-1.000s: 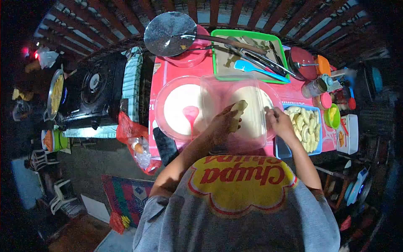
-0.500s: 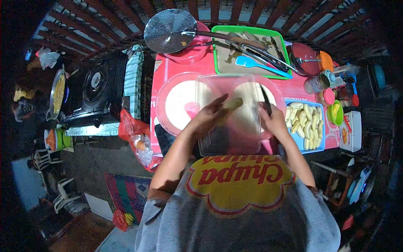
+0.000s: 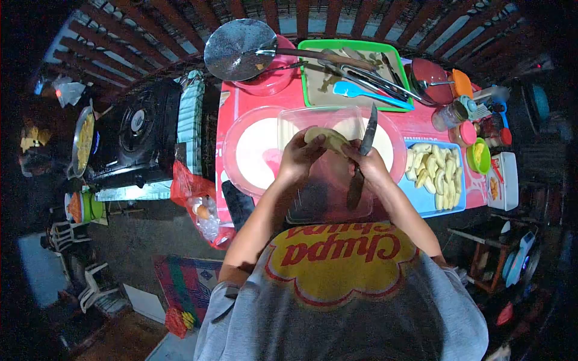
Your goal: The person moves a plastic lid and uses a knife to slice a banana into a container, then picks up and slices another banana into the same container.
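Observation:
Above a clear plastic container (image 3: 301, 207), my left hand (image 3: 296, 159) is closed around one end of a peeled banana (image 3: 326, 139). My right hand (image 3: 372, 165) grips a knife (image 3: 369, 129), its blade pointing up and away from me. Fingers of the right hand also touch the banana's other end. Behind and beside the container are a pink-rimmed bowl of white batter (image 3: 253, 147) on the left and another white-filled bowl (image 3: 385, 147) on the right, partly hidden by my hands. Peeled bananas (image 3: 442, 174) lie in a blue tray (image 3: 420, 195) to the right.
A green-rimmed tray (image 3: 306, 84) with tongs and a blue spatula (image 3: 367, 94) stands at the back. Beside it, a wide skimmer (image 3: 239, 51) rests over a pink basin (image 3: 265, 88). Jars (image 3: 448, 116) stand at right. A stove (image 3: 137, 129) and a frying pan (image 3: 83, 144) are left.
My right hand has moved left with the knife, and its fingers now meet the banana in my left hand. The camera view has shifted slightly.

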{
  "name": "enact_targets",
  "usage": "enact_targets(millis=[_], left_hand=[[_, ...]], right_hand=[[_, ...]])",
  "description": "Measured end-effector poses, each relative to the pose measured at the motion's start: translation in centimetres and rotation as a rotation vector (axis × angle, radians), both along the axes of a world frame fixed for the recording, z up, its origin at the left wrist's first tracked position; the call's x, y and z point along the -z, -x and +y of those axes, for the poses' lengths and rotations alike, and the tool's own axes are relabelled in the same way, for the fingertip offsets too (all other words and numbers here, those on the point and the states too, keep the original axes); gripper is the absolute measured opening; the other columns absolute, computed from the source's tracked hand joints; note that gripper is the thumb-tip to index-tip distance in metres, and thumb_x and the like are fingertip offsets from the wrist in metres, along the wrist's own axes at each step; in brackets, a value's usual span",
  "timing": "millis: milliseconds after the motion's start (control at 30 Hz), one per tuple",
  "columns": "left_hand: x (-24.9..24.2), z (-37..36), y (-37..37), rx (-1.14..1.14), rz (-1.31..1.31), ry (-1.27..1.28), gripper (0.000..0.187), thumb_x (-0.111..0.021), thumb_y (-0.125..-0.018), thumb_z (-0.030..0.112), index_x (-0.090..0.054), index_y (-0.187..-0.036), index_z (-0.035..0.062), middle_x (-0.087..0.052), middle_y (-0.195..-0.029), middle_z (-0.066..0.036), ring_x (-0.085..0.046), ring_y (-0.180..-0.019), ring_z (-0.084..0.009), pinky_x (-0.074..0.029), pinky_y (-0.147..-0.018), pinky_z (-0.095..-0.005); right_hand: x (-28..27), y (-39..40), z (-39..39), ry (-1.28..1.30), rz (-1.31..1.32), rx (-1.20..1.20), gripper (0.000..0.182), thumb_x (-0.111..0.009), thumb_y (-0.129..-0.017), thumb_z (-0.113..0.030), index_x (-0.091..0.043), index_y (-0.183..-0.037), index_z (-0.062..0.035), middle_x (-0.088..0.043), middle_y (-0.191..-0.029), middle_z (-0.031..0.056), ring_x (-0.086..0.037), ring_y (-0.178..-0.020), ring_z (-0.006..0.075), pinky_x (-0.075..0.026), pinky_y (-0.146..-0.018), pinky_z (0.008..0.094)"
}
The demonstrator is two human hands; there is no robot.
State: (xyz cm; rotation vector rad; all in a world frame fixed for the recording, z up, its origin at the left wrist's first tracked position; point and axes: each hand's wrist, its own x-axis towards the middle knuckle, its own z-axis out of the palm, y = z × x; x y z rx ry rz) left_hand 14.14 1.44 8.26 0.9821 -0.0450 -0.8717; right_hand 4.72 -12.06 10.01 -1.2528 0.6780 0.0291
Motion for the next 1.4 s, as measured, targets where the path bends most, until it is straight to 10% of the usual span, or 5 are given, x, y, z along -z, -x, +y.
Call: enact_targets(millis=[833,1000,1233,1300,1400], left_hand=[[0.1,-1.1,0.8,0.116,-0.188,-0.064,0.051,-0.051,-0.072,-0.01,-0.033,-0.119,0.0004,-0.045,-0.108,-0.01,-0.047,-0.096,-0.0173,-0.041,-0.08,-0.0256],[0.1,-1.7,-0.5,0.024,0.324,0.038,0.033,-0.052,-0.077,0.004,-0.043,-0.108,0.0015,-0.05,-0.101,-0.009,-0.048,-0.093,-0.0167,-0.043,-0.075,-0.0267],[0.3,-3.3,-1.3,-0.01,0.14,-0.112,0.018,-0.049,-0.08,0.014,-0.054,-0.093,0.003,-0.057,-0.084,-0.004,-0.053,-0.079,-0.0148,-0.043,-0.065,-0.0251],[1.4,-3.7,-2.2,0.054,0.22,-0.096,0.029,-0.039,-0.083,0.02,-0.049,-0.103,0.0012,-0.05,-0.106,-0.01,-0.047,-0.096,-0.0216,-0.035,-0.086,-0.0328],[1.4,-4.1,-2.4,0.06,0.001,0.003,0.028,-0.044,-0.081,0.02,-0.049,-0.102,0.0013,-0.052,-0.102,-0.01,-0.05,-0.092,-0.0204,-0.039,-0.081,-0.0304]], right_hand=[[1.2,1.0,-2.0,-0.284,-0.036,0.223,0.007,-0.057,-0.073,-0.008,-0.054,-0.077,-0.0038,-0.045,-0.057,-0.0005,-0.042,-0.045,0.01,-0.032,-0.04,0.0216],[0.8,0.8,-2.2,-0.193,-0.017,0.157,0.01,-0.058,-0.073,-0.009,-0.053,-0.079,-0.0044,-0.045,-0.057,-0.0017,-0.04,-0.045,0.0081,-0.031,-0.04,0.0209],[1.6,-0.2,-3.1,-0.075,0.02,0.103,0.007,-0.056,-0.073,-0.01,-0.055,-0.076,-0.0026,-0.049,-0.06,0.0009,-0.044,-0.052,0.0104,-0.034,-0.047,0.0226],[1.7,-1.0,-3.5,-0.037,0.04,0.1,0.007,-0.056,-0.073,-0.009,-0.055,-0.075,-0.0024,-0.05,-0.06,0.0013,-0.045,-0.052,0.0106,-0.034,-0.047,0.0235],[2.1,-2.3,-4.6,-0.013,0.072,0.11,0.008,-0.058,-0.072,-0.009,-0.055,-0.075,-0.0019,-0.05,-0.061,0.002,-0.044,-0.052,0.0106,-0.035,-0.048,0.0244]])
